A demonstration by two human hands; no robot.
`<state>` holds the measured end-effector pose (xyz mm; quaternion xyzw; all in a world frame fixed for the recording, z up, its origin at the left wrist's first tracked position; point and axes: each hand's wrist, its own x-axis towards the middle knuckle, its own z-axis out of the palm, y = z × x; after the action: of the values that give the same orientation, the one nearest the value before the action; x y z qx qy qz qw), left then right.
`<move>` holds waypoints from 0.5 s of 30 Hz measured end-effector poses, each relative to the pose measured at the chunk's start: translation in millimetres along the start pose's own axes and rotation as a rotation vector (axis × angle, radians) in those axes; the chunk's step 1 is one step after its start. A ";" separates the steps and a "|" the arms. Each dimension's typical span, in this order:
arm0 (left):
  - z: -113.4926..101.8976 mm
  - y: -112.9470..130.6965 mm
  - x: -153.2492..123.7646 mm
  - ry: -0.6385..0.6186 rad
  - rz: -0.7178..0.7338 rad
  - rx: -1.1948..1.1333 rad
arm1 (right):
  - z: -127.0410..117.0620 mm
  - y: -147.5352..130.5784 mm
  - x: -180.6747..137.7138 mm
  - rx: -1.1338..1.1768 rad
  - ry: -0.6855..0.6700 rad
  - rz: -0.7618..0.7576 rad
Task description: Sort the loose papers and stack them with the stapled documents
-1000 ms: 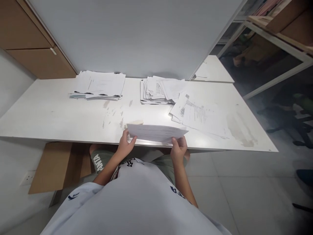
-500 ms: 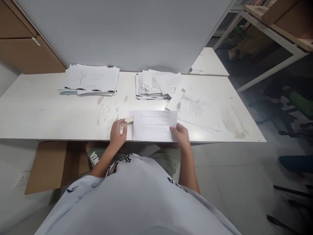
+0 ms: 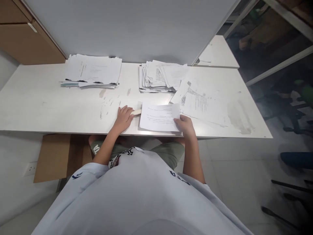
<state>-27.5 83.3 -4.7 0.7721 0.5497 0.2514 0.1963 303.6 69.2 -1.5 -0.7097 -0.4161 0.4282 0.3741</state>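
A printed sheet of paper (image 3: 160, 117) lies flat near the front edge of the white table (image 3: 49, 111). My right hand (image 3: 186, 125) grips its lower right corner, fingers closed on the paper. My left hand (image 3: 124, 117) rests on the table just left of the sheet, fingers curled over the end of a small cream-coloured block (image 3: 136, 112) that lies beside the paper.
A tidy stack of papers (image 3: 91, 71) sits at the back left. A messier pile (image 3: 160, 76) stands at the back centre, with loose printed sheets (image 3: 202, 104) spread to the right. A grey partition rises behind. A cardboard piece (image 3: 52, 156) leans under the table.
The sheet was held up at the table edge by both hands and now lies flat on the table. My left hand let go of it and moved onto the small cream block.
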 end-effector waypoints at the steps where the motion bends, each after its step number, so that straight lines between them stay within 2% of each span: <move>1: -0.5 -1.5 1.3 -0.006 0.011 -0.007 | 0.1 0.5 0.0 -0.020 0.007 0.002; 7: -0.6 -4.6 5.5 0.006 0.039 -0.024 | -3.7 1.2 -2.7 -0.094 0.048 0.014; 15: -2.7 -1.5 2.0 -0.006 0.054 -0.014 | -5.6 -0.5 -24.5 -0.133 0.063 0.050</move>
<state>-29.7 85.8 -3.0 0.7859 0.5265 0.2578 0.1966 301.6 46.0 8.2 -0.7561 -0.4140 0.3862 0.3282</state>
